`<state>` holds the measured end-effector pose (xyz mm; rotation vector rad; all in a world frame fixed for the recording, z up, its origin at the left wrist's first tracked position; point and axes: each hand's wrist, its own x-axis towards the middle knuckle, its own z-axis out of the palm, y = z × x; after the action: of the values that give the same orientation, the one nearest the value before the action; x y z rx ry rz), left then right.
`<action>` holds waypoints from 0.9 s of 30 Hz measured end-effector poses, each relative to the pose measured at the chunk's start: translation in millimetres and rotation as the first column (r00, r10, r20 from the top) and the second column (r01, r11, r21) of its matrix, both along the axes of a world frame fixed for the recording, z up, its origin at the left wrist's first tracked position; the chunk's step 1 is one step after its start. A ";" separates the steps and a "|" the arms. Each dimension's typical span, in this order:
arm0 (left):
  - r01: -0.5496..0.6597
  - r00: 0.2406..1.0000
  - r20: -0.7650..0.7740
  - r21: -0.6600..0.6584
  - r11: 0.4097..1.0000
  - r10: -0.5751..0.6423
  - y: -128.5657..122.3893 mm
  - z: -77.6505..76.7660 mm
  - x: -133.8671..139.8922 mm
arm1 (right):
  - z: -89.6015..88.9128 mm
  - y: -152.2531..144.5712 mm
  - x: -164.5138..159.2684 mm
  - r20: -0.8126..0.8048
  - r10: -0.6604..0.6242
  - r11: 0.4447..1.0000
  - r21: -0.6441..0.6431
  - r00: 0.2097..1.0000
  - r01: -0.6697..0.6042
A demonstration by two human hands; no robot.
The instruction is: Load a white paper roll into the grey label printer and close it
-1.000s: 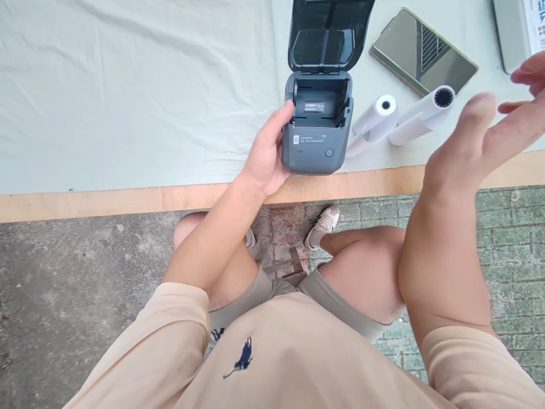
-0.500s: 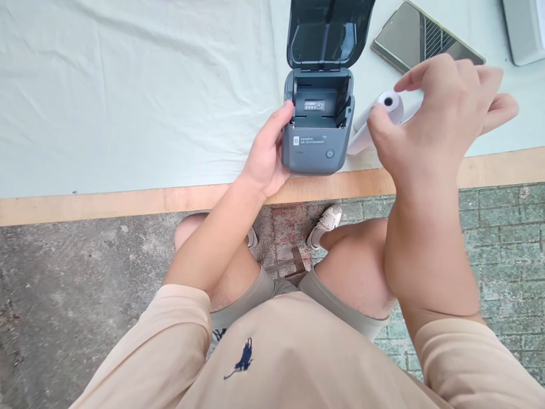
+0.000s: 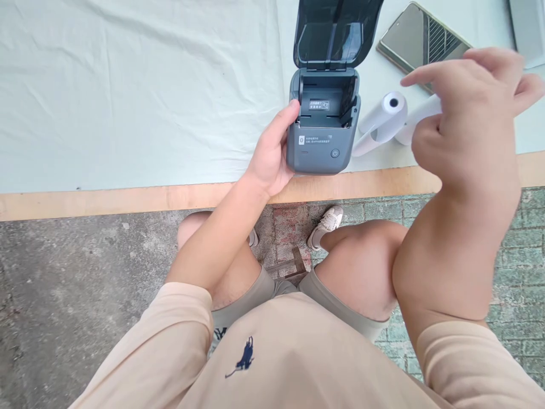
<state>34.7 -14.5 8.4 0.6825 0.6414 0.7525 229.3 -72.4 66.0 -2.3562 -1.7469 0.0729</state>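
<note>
My left hand (image 3: pixel 275 145) grips the left side of a dark blue-grey label printer (image 3: pixel 317 152), thumb on the rim of its bay. The printer's dark see-through lid (image 3: pixel 336 37) stands raised, and no roll is in the bay. Just right of the printer lies a white paper roll (image 3: pixel 386 116) with a dark core hole and a loose strip curling from it. My right hand (image 3: pixel 472 108) hovers to the right of that roll with its fingers apart, holding nothing. Partly behind this hand, a second white roll (image 3: pixel 419 119) shows.
A smartphone (image 3: pixel 409 34) lies on the pale cloth (image 3: pixel 149 102) behind the rolls. At the far right edge is a grey-white object (image 3: pixel 528 31), partly cut off. The table's wooden edge (image 3: pixel 170 199) runs along the front, above my knees.
My right hand has let go of the white paper roll and moved away to the right. The left hand still holds the printer, which appears slightly farther right in view.
</note>
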 end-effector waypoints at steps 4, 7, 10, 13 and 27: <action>0.008 1.000 0.003 -0.006 1.000 -0.008 0.3 -1.1 -0.2 | -4.0 0.6 1.7 -0.022 0.086 0.995 -0.047 0.996 -0.087; 0.010 1.000 0.000 -0.015 1.000 -0.010 0.3 -0.4 -0.1 | -6.5 3.2 -1.6 -0.042 0.083 0.996 -0.028 0.996 -0.085; 0.016 1.000 -0.015 -0.034 0.999 -0.017 0.1 1.0 0.2 | -8.4 5.4 -6.2 -0.052 0.099 0.995 -0.004 0.994 -0.099; 0.017 1.000 0.022 -0.047 0.999 -0.016 0.4 1.0 0.0 | -10.2 6.0 -8.3 -0.037 0.134 0.989 0.076 0.990 -0.131; -0.029 1.000 0.001 0.034 0.999 0.029 -5.5 -1.6 1.5 | -2.5 -6.7 -39.7 -0.717 0.497 0.857 0.318 0.489 -0.404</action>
<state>36.2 -20.0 6.8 0.7050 0.6410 0.7917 189.6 -79.2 63.5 -1.3183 -1.7234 0.9242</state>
